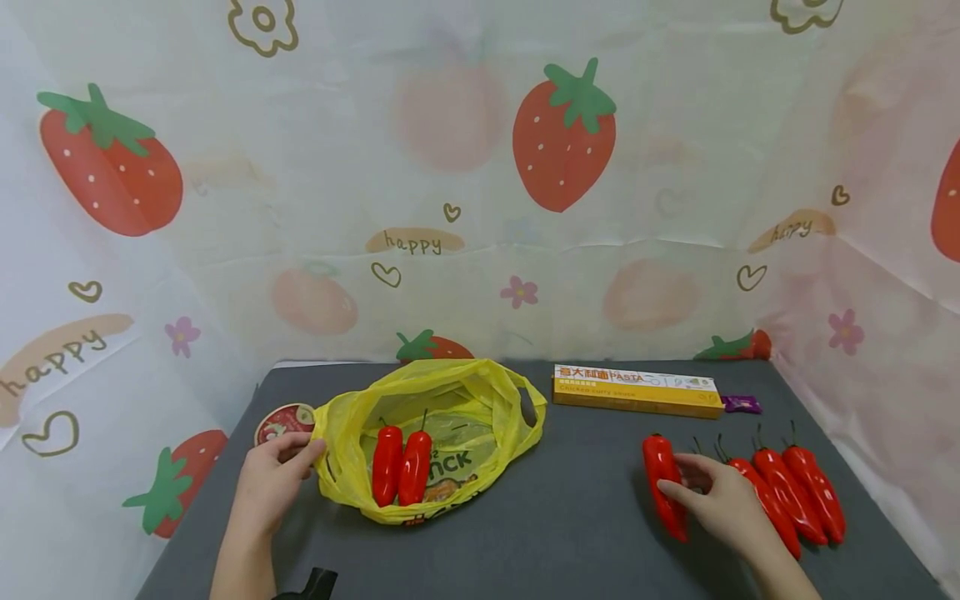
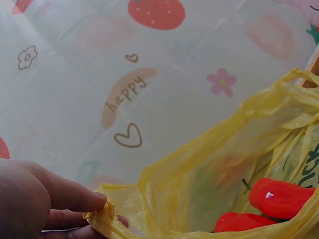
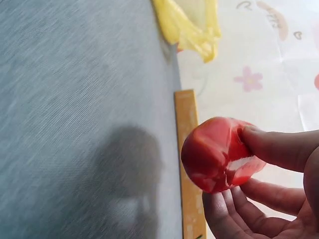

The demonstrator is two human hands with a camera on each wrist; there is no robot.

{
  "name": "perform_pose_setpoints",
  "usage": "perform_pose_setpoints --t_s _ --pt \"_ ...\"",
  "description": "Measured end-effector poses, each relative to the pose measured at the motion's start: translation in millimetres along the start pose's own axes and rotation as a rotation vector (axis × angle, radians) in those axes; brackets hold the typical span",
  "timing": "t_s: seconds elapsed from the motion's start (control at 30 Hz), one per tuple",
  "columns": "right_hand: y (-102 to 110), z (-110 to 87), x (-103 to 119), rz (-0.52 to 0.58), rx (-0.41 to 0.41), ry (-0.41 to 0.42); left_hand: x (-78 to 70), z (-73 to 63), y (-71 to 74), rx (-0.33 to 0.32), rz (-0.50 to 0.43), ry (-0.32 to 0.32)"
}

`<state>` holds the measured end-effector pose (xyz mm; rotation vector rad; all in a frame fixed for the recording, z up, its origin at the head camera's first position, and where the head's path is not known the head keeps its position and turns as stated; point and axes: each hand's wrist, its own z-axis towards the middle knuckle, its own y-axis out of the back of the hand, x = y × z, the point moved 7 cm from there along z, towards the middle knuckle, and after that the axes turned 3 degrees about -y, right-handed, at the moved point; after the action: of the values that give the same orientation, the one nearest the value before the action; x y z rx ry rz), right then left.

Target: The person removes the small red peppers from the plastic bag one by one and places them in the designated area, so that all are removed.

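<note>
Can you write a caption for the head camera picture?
Left hand pinches the yellow bag holding two red peppers, while right hand grips another pepper.

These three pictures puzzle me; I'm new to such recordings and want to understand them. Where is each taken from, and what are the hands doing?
No machine here: a person works with bare hands. The wide picture comes from a head-worn camera; the other two come from cameras on each wrist. On the dark table lies a yellow bag with two red peppers inside. The left hand pinches the bag's edge, seen close in the left wrist view. The right hand grips a loose red pepper, shown end-on in the right wrist view. Three more peppers lie beside it, a pasta box behind.
</note>
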<state>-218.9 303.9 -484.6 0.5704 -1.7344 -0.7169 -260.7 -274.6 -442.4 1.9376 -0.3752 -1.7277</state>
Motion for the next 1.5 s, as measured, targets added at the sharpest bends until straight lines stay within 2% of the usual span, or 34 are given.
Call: perform_pose_setpoints --t_s 0.23,0.47,0.83,0.93,1.1,1.27,1.5 --pt "3 -3.5 -16 -0.091 -0.042 0.004 -1.3 -1.2 -0.4 -0.006 0.002 -0.006" --pt "7 -7.0 -28 -0.128 -0.070 -0.013 -2.7 -2.8 -0.2 -0.005 -0.002 -0.001" --pt "-1 -9.6 -22 -0.238 -0.130 -0.029 -1.7 -2.1 -1.5 0.015 0.005 0.001" --pt "-1 -11.0 -23 -0.285 -0.141 -0.056 -1.3 -1.8 -2.3 0.018 0.000 0.003" --pt "2 -13.5 -26 -0.354 -0.127 -0.149 -0.2 -0.4 -3.7 0.021 -0.009 0.002" --pt "4 -15.8 -28 -0.367 -0.145 -0.183 1.0 0.3 -4.5 0.020 -0.015 0.002" --pt "8 -19.0 -28 -0.337 -0.144 -0.160 0.0 0.2 -4.3 0.016 -0.010 -0.001"
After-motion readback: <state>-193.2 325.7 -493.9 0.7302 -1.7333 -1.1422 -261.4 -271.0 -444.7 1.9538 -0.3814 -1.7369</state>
